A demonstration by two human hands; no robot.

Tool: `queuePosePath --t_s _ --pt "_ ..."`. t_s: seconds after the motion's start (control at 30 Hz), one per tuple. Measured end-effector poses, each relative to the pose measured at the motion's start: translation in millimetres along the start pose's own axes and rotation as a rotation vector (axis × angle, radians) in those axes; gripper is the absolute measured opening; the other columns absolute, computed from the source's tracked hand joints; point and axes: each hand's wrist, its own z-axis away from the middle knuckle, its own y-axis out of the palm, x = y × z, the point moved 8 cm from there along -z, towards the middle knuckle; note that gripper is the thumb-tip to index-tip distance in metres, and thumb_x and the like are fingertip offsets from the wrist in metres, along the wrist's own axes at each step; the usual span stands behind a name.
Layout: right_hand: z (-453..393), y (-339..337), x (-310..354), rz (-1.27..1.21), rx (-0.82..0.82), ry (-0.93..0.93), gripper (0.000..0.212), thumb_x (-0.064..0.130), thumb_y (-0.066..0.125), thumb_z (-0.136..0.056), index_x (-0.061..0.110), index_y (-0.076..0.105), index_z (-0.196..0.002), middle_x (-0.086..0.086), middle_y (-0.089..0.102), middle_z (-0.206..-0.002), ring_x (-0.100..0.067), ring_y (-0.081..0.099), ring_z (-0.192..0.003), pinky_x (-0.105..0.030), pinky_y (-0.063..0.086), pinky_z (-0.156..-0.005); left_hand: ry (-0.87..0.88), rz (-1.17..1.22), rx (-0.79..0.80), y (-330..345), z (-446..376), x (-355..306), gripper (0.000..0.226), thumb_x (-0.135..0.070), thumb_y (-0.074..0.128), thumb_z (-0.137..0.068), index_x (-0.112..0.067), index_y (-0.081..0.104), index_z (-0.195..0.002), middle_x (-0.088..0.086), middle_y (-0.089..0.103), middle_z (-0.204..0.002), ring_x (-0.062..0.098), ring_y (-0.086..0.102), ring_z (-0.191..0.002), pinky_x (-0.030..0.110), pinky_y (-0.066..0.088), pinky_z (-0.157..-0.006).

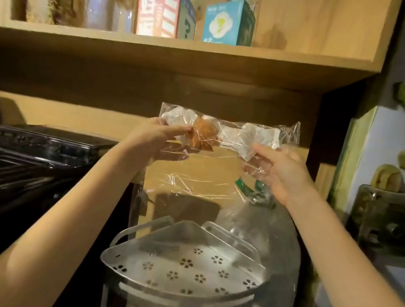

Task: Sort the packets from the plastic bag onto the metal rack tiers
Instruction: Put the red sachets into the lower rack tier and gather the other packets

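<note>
Between my fingers: bag stretched, left hand pinching it near orange packet, right hand gripping the far side | held high over rack, seemingly to see packets before sorting

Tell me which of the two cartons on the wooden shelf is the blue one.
The right carton, light blue with a white egg-like picture on its front. The left carton beside it is red and white.
</note>
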Motion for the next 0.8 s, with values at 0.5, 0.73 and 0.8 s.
queuePosePath --t_s 0.5,0.73,0.8 --pt "-72 25 22 -0.055 -0.008 -0.145 0.028 0.005 0.061 -0.084 -0.001 0.054 -0.111 -0.014 0.068 -0.097 -0.021 0.068 -0.079 -0.032 0.058 -0.063 0.405 -0.247 -0.138 -14 -59 -64 0.021 -0.017 0.061 -0.086 -0.009 0.058 -0.106 0.007 0.069 -0.083 0.008 0.069 -0.059 0.022 0.057 -0.053" --pt "-80 30 21 -0.155 0.016 -0.189 0.009 0.006 0.063 -0.082 0.014 0.06 -0.085 -0.009 0.071 -0.084 -0.02 0.067 -0.073 -0.036 0.056 -0.068 0.446 -0.16 -0.108 -22 -62 -62 0.018 -0.017 0.058 -0.088 -0.013 0.058 -0.105 0.005 0.069 -0.084 0.008 0.069 -0.064 0.023 0.057 -0.057" --pt "-80 29 10 -0.186 0.026 -0.149 0.01 0.006 0.062 -0.083 0.016 0.061 -0.084 -0.003 0.073 -0.074 -0.016 0.068 -0.066 -0.034 0.056 -0.063 0.436 -0.155 -0.105 -24 -61 -56 0.012 -0.018 0.057 -0.088 -0.019 0.059 -0.1 0.004 0.069 -0.085 0.007 0.068 -0.065 0.024 0.057 -0.06"
